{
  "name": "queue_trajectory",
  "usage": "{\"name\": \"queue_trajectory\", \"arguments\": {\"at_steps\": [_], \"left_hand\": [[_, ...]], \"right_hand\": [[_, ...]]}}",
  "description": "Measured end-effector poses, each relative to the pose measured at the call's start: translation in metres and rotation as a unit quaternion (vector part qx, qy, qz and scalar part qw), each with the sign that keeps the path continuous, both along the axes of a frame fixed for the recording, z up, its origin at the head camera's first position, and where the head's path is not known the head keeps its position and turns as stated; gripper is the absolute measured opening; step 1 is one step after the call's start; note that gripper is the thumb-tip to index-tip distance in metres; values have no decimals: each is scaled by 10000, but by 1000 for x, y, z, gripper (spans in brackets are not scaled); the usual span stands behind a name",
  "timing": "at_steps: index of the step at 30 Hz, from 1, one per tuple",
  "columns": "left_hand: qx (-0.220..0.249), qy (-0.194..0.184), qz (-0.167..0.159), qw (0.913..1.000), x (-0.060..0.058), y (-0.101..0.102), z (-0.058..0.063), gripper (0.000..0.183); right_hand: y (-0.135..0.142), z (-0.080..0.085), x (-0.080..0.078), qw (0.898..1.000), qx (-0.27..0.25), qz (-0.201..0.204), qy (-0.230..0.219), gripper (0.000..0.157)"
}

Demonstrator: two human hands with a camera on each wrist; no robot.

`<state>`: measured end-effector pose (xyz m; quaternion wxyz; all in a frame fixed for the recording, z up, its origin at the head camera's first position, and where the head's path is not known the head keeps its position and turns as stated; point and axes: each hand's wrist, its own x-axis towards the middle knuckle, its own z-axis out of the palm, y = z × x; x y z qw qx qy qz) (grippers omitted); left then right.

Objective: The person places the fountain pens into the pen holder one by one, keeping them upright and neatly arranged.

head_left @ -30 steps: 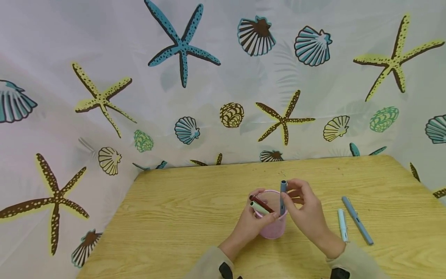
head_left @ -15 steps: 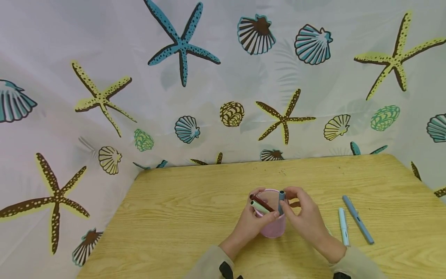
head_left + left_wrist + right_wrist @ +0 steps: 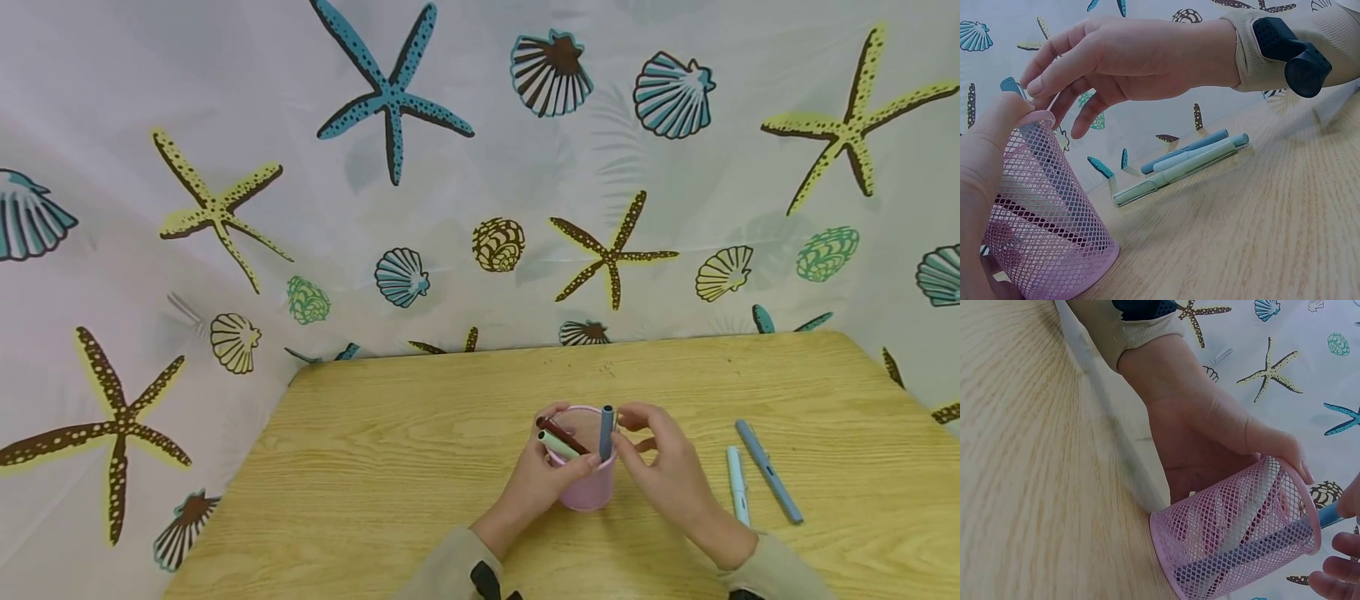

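A pink mesh pen holder (image 3: 587, 492) stands on the table, gripped at its left side by my left hand (image 3: 542, 473), with the thumb over the near rim. A dark red pen (image 3: 564, 435) and a pale green pen (image 3: 558, 445) lean left inside it. Against its right side a blue-grey pen (image 3: 606, 435) stands nearly upright, its end above the rim. My right hand (image 3: 669, 471) is right beside that pen's top, index finger and thumb bent, fingertips close to its clip. In the left wrist view the right hand (image 3: 1129, 59) hovers over the rim with its other fingers loose.
On the wooden table (image 3: 375, 467) to the right lie a light blue pen (image 3: 738, 483) and a blue pen (image 3: 769, 472). The left wrist view shows another pale green pen (image 3: 1182, 170) beside them. A curtain (image 3: 450, 167) with starfish and shells hangs behind the table.
The blue-grey pen has gone down into the pen holder. My right hand lowered with it, then drew slightly right, its fingertips coming off the pen's barrel. My left hand stays in place.
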<state>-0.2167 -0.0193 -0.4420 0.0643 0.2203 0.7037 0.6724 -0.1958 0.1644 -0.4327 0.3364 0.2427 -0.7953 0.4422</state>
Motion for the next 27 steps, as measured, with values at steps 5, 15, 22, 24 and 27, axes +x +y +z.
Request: {"name": "queue_trajectory", "arguments": {"at_steps": [5,15,22,24,27], "left_hand": [[-143,-25,117,9998,0,0,1,67],[-174,3,120,9998,1,0,1,67],[-88,4,60,9999,-1,0,-1,68],[-94,4,41,9999,-1,0,-1,69],[-104,22,44,9999,-1,-1,-1,69]], "right_hand": [[6,-2,0,9998,116,-61,-122,36],[17,-8,2,9976,272,-334,-548,31],[27,-10,3,9947,353,-539,-796,33],[30,-10,3,9941,391,-597,-814,33],[35,-10,4,9932,458,-732,-784,30]]}}
